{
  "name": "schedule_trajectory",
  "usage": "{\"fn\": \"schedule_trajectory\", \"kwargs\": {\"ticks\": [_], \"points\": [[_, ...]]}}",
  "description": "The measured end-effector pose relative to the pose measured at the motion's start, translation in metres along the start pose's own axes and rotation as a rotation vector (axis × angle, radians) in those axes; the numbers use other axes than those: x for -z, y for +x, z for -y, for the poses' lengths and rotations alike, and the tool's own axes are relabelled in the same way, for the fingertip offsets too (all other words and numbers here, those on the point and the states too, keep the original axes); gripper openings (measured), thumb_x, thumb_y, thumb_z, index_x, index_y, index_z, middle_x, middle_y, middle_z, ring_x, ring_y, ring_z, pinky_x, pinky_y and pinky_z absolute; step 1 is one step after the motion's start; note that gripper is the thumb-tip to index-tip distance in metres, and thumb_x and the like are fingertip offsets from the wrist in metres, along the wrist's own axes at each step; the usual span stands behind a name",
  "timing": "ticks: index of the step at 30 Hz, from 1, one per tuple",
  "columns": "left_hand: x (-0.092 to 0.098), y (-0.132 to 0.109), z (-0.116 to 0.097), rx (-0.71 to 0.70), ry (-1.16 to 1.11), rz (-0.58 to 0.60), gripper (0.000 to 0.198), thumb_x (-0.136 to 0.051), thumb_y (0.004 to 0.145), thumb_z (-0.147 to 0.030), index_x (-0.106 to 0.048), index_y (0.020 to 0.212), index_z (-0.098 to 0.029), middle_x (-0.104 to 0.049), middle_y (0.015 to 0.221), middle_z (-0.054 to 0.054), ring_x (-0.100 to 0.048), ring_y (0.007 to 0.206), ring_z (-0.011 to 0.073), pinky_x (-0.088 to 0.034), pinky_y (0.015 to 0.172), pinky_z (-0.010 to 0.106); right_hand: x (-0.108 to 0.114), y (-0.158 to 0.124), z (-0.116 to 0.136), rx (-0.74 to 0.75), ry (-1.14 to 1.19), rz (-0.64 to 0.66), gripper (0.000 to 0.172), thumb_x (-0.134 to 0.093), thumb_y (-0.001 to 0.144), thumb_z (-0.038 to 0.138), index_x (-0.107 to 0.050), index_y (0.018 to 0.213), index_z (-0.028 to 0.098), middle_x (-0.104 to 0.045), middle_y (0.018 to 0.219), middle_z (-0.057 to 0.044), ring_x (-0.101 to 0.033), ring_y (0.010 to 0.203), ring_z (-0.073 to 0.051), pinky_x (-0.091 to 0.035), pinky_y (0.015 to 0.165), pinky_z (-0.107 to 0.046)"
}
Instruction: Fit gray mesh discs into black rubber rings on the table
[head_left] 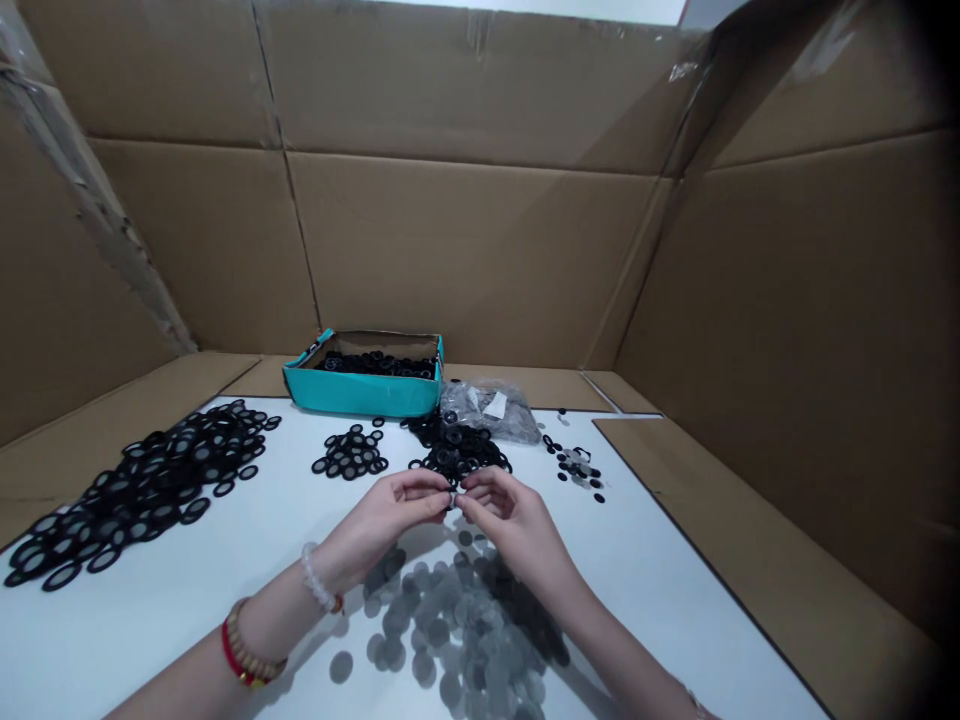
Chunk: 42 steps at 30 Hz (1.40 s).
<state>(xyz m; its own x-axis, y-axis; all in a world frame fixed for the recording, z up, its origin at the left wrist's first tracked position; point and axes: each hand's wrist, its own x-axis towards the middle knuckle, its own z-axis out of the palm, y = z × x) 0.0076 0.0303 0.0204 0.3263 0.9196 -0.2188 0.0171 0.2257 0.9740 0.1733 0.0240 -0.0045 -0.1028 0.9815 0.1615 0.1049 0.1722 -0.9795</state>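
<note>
My left hand [390, 515] and my right hand [506, 515] meet fingertip to fingertip above the white table [187, 620], both pinched on a small dark piece [453, 497] that is too small to name. Just beyond the fingers lies a heap of black rings [457, 450]. Under my wrists spreads a pile of thin grey mesh discs [457, 625]. Bead bracelets circle my left wrist.
A large spread of black rings with inserts [142, 485] covers the left of the table, with a smaller cluster [350, 453] nearer the middle. A teal box [365, 375] of rings and a clear plastic bag [491, 408] stand at the back. Cardboard walls [480, 240] enclose the table.
</note>
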Motion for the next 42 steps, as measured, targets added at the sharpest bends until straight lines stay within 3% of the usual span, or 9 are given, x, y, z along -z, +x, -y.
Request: {"fn": "schedule_trajectory", "kwargs": {"ticks": [6, 11, 14, 18, 23, 30, 38, 42], "points": [[-0.001, 0.002, 0.008, -0.147, 0.116, -0.053, 0.023, -0.068, 0.069, -0.029, -0.064, 0.087, -0.015, -0.067, 0.091, 0.007, -0.060, 0.088, 0.0208, -0.047, 0.078, 0.028, -0.002, 0.000, -0.003, -0.076, 0.007, 0.051, 0.025, -0.064, 0.073, 0.034, -0.063, 0.088, 0.014, -0.061, 0.068, -0.002, -0.056, 0.061, -0.015, -0.044, 0.055, -0.025], [0.001, 0.005, 0.016, -0.246, 0.148, -0.052, 0.019, -0.065, 0.071, -0.027, -0.060, 0.086, -0.016, -0.063, 0.081, 0.003, -0.059, 0.081, 0.0176, -0.046, 0.076, 0.028, -0.003, 0.000, -0.002, -0.064, -0.041, 0.064, 0.021, -0.064, 0.073, 0.035, -0.065, 0.075, 0.014, -0.063, 0.072, -0.004, -0.054, 0.066, -0.016, -0.040, 0.058, -0.025], [0.001, 0.003, 0.013, -0.159, 0.057, -0.035, 0.027, -0.067, 0.070, -0.026, -0.053, 0.091, -0.017, -0.058, 0.073, -0.001, -0.058, 0.076, 0.0152, -0.044, 0.070, 0.024, -0.004, 0.000, -0.001, -0.064, -0.010, 0.064, 0.024, -0.063, 0.073, 0.037, -0.059, 0.065, 0.015, -0.055, 0.064, 0.000, -0.047, 0.059, -0.013, -0.035, 0.053, -0.024], [0.000, -0.002, 0.003, -0.046, -0.033, -0.019, 0.030, -0.067, 0.071, -0.027, -0.050, 0.093, -0.016, -0.061, 0.077, 0.000, -0.059, 0.080, 0.0154, -0.042, 0.072, 0.024, -0.005, -0.001, 0.001, -0.099, 0.074, 0.065, 0.028, -0.061, 0.074, 0.038, -0.051, 0.059, 0.016, -0.045, 0.059, 0.003, -0.039, 0.058, -0.012, -0.030, 0.053, -0.023], [-0.002, -0.006, -0.002, -0.095, -0.070, -0.035, 0.029, -0.068, 0.071, -0.028, -0.051, 0.092, -0.017, -0.060, 0.075, 0.000, -0.059, 0.077, 0.0152, -0.042, 0.073, 0.026, -0.006, -0.004, 0.002, -0.070, 0.152, 0.065, 0.027, -0.060, 0.076, 0.036, -0.048, 0.061, 0.017, -0.041, 0.062, 0.003, -0.037, 0.061, -0.012, -0.029, 0.056, -0.023], [-0.001, 0.000, 0.006, -0.180, -0.043, 0.004, 0.027, -0.070, 0.067, -0.024, -0.053, 0.087, -0.017, -0.056, 0.082, 0.000, -0.054, 0.081, 0.0146, -0.043, 0.075, 0.026, -0.008, -0.002, -0.002, -0.035, 0.108, 0.038, 0.028, -0.060, 0.076, 0.038, -0.048, 0.063, 0.017, -0.041, 0.061, 0.003, -0.036, 0.059, -0.012, -0.029, 0.055, -0.023], [-0.002, -0.003, 0.008, -0.075, -0.220, -0.032, 0.026, -0.067, 0.067, -0.016, -0.054, 0.090, -0.014, -0.056, 0.076, 0.000, -0.054, 0.073, 0.0126, -0.041, 0.070, 0.025, -0.012, -0.005, -0.005, 0.138, -0.006, 0.025, 0.025, -0.056, 0.079, 0.030, -0.041, 0.062, 0.019, -0.041, 0.064, 0.003, -0.040, 0.063, -0.014, -0.033, 0.061, -0.025], [-0.002, -0.003, 0.007, -0.075, -0.248, -0.077, 0.027, -0.069, 0.065, -0.015, -0.056, 0.088, -0.013, -0.056, 0.075, 0.001, -0.053, 0.073, 0.0127, -0.040, 0.068, 0.023, -0.011, -0.005, -0.005, 0.133, -0.076, 0.085, 0.025, -0.054, 0.080, 0.028, -0.040, 0.061, 0.019, -0.041, 0.062, 0.002, -0.041, 0.063, -0.014, -0.034, 0.062, -0.026]]}}
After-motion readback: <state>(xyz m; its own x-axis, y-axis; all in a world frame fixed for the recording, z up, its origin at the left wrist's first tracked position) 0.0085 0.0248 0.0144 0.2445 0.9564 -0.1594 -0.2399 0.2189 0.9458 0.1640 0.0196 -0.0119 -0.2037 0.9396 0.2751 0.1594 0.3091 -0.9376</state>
